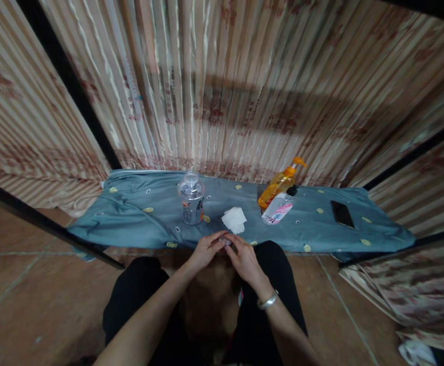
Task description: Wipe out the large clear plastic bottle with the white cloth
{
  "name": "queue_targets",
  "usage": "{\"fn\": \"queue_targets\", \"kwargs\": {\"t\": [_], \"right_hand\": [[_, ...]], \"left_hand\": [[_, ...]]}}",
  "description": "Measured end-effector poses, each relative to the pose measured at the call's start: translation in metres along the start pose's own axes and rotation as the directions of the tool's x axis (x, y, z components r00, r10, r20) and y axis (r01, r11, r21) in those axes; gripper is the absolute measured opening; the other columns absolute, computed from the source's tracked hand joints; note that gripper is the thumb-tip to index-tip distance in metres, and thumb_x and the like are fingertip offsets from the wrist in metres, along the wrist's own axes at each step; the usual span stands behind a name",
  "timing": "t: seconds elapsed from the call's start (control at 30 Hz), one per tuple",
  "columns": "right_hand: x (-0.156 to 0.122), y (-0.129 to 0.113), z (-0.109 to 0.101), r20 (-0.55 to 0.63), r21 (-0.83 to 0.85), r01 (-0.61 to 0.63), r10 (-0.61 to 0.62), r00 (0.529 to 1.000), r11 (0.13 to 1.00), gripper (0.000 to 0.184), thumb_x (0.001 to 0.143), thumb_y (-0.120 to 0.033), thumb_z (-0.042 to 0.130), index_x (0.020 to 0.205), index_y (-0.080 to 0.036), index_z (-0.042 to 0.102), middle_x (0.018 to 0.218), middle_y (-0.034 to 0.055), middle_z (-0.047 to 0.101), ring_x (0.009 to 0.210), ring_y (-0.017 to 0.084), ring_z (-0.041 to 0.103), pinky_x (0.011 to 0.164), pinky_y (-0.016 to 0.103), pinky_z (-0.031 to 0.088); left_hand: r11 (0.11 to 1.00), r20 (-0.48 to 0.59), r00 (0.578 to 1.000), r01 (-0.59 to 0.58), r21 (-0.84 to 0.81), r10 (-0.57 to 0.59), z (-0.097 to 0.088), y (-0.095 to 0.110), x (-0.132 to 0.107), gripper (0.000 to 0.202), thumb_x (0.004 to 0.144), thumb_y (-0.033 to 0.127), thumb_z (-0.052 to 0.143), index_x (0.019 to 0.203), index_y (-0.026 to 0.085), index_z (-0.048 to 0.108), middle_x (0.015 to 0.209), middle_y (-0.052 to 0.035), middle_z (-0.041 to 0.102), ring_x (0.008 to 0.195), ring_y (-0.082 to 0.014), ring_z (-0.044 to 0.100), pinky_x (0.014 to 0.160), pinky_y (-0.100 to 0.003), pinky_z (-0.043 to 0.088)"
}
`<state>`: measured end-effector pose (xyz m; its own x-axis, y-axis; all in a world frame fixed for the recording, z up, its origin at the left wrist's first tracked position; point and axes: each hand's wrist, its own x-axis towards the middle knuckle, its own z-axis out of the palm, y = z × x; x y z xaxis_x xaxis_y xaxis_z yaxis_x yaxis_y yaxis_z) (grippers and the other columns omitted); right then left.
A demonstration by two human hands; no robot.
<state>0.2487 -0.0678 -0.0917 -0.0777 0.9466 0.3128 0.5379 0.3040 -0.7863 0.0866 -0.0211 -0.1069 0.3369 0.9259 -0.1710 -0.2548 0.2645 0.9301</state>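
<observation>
My left hand (205, 250) and my right hand (243, 258) meet at the near edge of a low table under a blue-grey cloth (138, 213). Both hands have their fingers curled and pinched together over a small pale item (225, 240) that I cannot make out. A silver bracelet (267, 301) circles my right wrist. Just beyond the fingertips lies a crumpled white tissue (234, 219). A clear plastic jar (191, 198) with a clear lid stands to the left of the tissue.
An orange pump bottle (280, 183) and a white-and-pink bottle (278, 208) lie right of centre. A black phone (342, 213) rests near the right end. Striped curtains hang behind, dark metal bars cross both sides, and brown tiled floor lies below.
</observation>
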Motion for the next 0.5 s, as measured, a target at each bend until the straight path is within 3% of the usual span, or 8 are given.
{"fn": "queue_targets", "kwargs": {"t": [0.13,0.27,0.5], "right_hand": [[0.003,-0.001,0.019,-0.117,0.145,-0.133,0.15,0.982,0.98,0.037,0.088,-0.034,0.069,0.123,-0.021,0.07,0.117,0.0117,0.079,0.105,0.027,0.078,0.099,0.047,0.063],[0.006,-0.006,0.038,-0.211,0.264,-0.184,0.243,0.947,0.947,0.044,0.084,-0.038,0.074,0.123,-0.021,0.067,0.119,0.0113,0.079,0.105,0.026,0.077,0.098,0.044,0.063],[0.014,-0.019,0.059,-0.306,0.131,-0.209,0.24,0.921,0.969,0.037,0.087,-0.041,0.067,0.118,-0.021,0.065,0.117,0.0131,0.076,0.111,0.03,0.072,0.102,0.049,0.057]], "left_hand": [[0.997,-0.049,0.999,0.013,-0.077,-0.017,-0.008,0.002,-0.002,0.053,0.057,0.038,0.098,0.104,0.018,0.082,0.1,-0.0077,0.083,0.101,-0.0286,0.076,0.102,-0.046,0.057],[0.985,-0.08,0.996,0.034,-0.167,-0.048,-0.01,0.005,-0.005,0.056,0.056,0.042,0.099,0.102,0.015,0.081,0.101,-0.0121,0.083,0.1,-0.029,0.078,0.104,-0.048,0.056],[0.961,-0.152,0.988,-0.025,-0.276,-0.018,-0.01,0.006,-0.007,0.05,0.059,0.043,0.094,0.097,0.015,0.078,0.102,-0.012,0.083,0.106,-0.0288,0.078,0.11,-0.045,0.052]]}}
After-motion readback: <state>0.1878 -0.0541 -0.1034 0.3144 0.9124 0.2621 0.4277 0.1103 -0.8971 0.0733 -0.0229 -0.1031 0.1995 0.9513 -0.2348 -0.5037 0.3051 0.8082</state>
